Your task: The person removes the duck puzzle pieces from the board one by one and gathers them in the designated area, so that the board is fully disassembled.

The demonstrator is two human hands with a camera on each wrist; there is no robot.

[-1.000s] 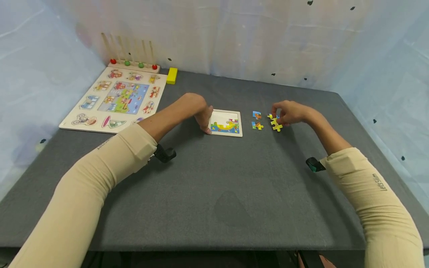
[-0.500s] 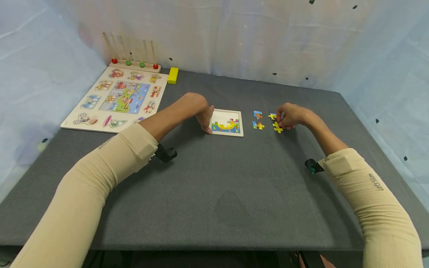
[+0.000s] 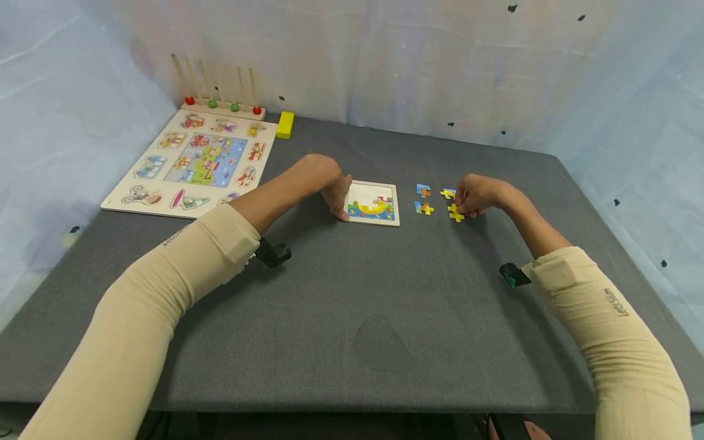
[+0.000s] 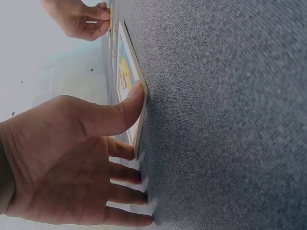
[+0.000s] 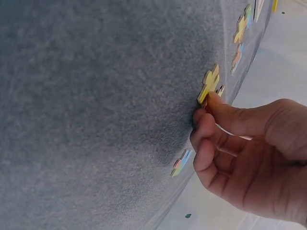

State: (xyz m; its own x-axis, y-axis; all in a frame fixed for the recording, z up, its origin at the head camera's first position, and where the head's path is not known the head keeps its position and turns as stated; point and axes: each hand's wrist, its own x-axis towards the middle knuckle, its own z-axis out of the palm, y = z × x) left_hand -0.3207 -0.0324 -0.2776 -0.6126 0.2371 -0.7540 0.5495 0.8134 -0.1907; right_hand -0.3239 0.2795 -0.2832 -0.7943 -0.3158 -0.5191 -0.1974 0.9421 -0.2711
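Observation:
My left hand point(image 3: 334, 194) lies along the left edge of a small wooden puzzle board point(image 3: 375, 223). In the left wrist view, the thumb presses the board's near corner, and the other fingers are nearly straight, their tips down by the table. The board is partly filled, showing a yellow crescent shape over blue. On the right, my right hand point(image 3: 480, 194) pinches the edge of a yellow jigsaw piece point(image 5: 209, 82) between thumb and forefinger, low at the cloth. A yellow-and-blue piece point(image 3: 448, 193) lies behind it, partly hidden by the fingers.
Two loose jigsaw pieces, one blue and orange point(image 3: 423, 190) and one with yellow point(image 3: 425, 208), lie between board and right hand. Another piece point(image 5: 181, 163) shows in the right wrist view. A large peg puzzle point(image 3: 165, 208), a yellow block point(image 3: 285, 125) and a pegged rack point(image 3: 222, 110) stand back left.
My right hand has shifted slightly right and toward me, with the yellow piece drawn apart from the piece behind it. The left hand keeps its place on the board.

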